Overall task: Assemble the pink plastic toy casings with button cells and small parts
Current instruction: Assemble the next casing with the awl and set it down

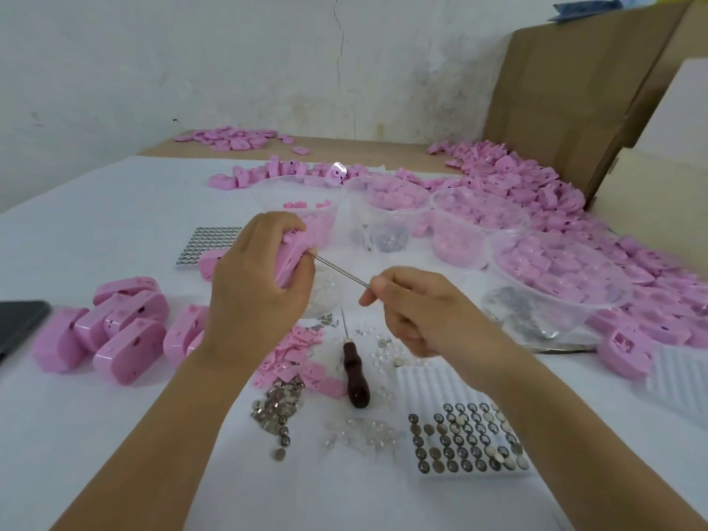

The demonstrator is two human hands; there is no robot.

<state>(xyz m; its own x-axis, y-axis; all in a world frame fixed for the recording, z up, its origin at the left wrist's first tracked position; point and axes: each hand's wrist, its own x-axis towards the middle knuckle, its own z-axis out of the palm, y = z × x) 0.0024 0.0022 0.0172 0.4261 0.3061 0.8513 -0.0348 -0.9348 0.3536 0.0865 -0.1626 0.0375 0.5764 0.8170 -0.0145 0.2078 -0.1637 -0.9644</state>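
- left hand (256, 277) is wrapped round one pink casing (289, 258), fingers curled over it, holding it up off the counter (115, 454) a bit left of centre
- right hand (413, 304) pinches a thin metal pick (339, 268) between thumb and forefinger, other fingers curled in
- the pick's tip sits right at the edge of the casing, can't tell if it's actually in a hole
- a second pick (356, 377) with a dark wooden handle lies flat on the counter between the two forearms, point aimed away from the person
- a bunch of closed-up casings (115, 331) is huddled on the left, mostly on edge and leaning on each other
- tray of button cells (465, 438) sits just inside the right forearm, rows only partly filled
- another sheet of cells (208, 241) lies further back, beside the left hand
- loose metal bits (277, 406) are heaped just left of the wooden handle, with flat pink small parts (299, 358) right behind that heap
- tiny clear bits (364, 433) are scattered near the tray
- clear plastic tubs (555, 277) stand in a row behind the hands, with pink pieces inside
- big heap of pink shells (536, 185) runs down the right side, up against the cardboard boxes (567, 97)
- dark phone (19, 323) lies at the left edge of the counter
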